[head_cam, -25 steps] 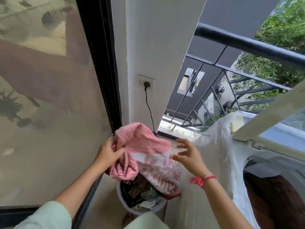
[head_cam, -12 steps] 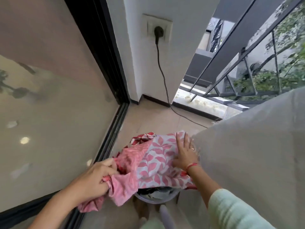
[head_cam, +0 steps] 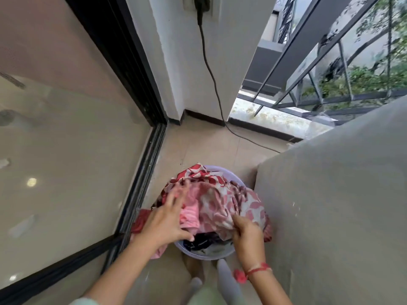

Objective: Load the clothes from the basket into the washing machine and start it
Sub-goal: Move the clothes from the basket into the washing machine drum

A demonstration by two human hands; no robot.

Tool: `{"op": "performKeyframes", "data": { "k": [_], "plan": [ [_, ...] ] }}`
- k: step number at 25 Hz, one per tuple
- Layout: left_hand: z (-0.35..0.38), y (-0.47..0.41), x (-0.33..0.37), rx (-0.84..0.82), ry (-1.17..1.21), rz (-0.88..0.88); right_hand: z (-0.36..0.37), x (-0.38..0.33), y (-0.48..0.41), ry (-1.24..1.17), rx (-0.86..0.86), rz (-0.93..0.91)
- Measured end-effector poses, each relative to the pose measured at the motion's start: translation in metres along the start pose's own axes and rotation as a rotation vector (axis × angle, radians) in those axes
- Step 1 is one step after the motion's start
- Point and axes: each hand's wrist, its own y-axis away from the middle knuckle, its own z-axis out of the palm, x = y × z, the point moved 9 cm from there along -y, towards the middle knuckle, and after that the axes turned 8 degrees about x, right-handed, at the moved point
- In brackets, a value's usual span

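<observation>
A pale round basket (head_cam: 204, 256) stands on the floor tiles, heaped with clothes. On top lie a white cloth with pink leaf print (head_cam: 220, 203) and a plain pink cloth (head_cam: 190, 214), with dark garments (head_cam: 202, 241) underneath. My left hand (head_cam: 165, 221) lies spread on the pink cloth with its fingers straight and blurred. My right hand (head_cam: 247, 236) grips the near edge of the leaf-print cloth with curled fingers. The washing machine (head_cam: 330, 194) rises on the right under a grey cover; its opening is out of view.
A glass sliding door (head_cam: 66, 150) with a black frame runs along the left. A black power cord (head_cam: 211, 73) drops from a wall socket and crosses the floor behind the basket. A metal railing (head_cam: 308, 51) closes the balcony at the back right.
The view has tipped down onto the basket. The lifted pile has come down onto it. My left hand let go of the pink cloth and spread flat; my right hand moved to the near edge and gripped.
</observation>
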Motion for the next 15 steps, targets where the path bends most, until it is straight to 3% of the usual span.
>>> {"op": "performKeyframes", "data": {
  "k": [3,6,10,11,13,15],
  "plan": [
    [0.046,-0.025,0.049,-0.128,-0.114,0.241,0.002,-0.014,0.008,-0.03,0.015,-0.113],
    [0.073,-0.048,0.068,-0.149,-0.124,0.345,0.012,0.0,0.024,-0.085,0.003,-0.095],
    [0.077,-0.062,0.049,-0.005,0.051,0.193,0.004,0.04,0.013,-0.273,-0.141,0.131],
    [0.074,-0.061,0.042,0.057,0.079,0.144,-0.008,0.046,0.001,-0.321,-0.113,0.196],
    [0.071,-0.058,0.026,0.149,0.098,0.091,-0.036,0.059,-0.034,-0.374,0.104,0.324],
    [0.075,-0.057,0.007,0.217,0.078,0.061,-0.039,0.078,-0.086,-0.197,0.21,0.422]
  ]
}}
